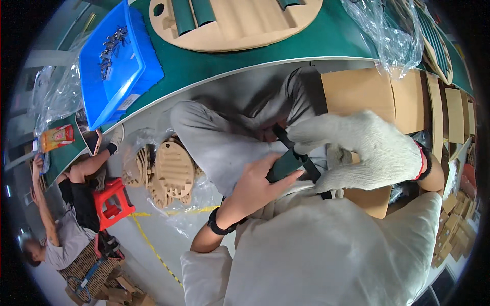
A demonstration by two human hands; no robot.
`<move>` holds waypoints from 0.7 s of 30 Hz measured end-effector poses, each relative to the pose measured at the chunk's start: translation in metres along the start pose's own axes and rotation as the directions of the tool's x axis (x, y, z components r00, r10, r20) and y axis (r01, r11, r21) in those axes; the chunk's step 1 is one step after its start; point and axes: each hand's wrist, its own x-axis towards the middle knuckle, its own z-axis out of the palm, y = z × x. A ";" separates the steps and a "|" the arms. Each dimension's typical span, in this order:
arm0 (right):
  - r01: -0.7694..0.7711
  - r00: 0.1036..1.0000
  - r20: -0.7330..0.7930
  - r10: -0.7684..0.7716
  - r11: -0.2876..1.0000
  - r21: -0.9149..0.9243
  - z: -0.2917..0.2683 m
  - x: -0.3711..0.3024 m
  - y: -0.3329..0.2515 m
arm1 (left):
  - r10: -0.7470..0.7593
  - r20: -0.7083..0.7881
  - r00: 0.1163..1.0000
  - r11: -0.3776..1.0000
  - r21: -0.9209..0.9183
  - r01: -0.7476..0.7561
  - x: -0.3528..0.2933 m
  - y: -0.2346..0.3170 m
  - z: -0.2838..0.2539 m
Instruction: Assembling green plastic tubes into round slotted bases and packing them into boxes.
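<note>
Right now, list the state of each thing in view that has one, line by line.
left hand: bare, gripping the green tube
right hand: gloved, thumb spread from fingers; contact with the tube unclear
green tube: held
blue bin: open-topped, holding loose metal parts
round tan board: lying on the table
clear plastic: crumpled
round tan pieces: heaped together

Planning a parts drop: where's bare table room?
Bare green table shows between the blue bin and round tan board, along the front edge, and between that board and the clear plastic wrap. Crowded: the right end, with wrap and a striped panel; the left end, with bin and orange container.
</note>
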 end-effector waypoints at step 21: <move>0.270 0.961 0.134 -0.244 0.932 -0.242 0.031 0.031 0.035 | -0.021 -0.045 0.999 0.618 -0.786 -0.022 0.034 0.025 -0.047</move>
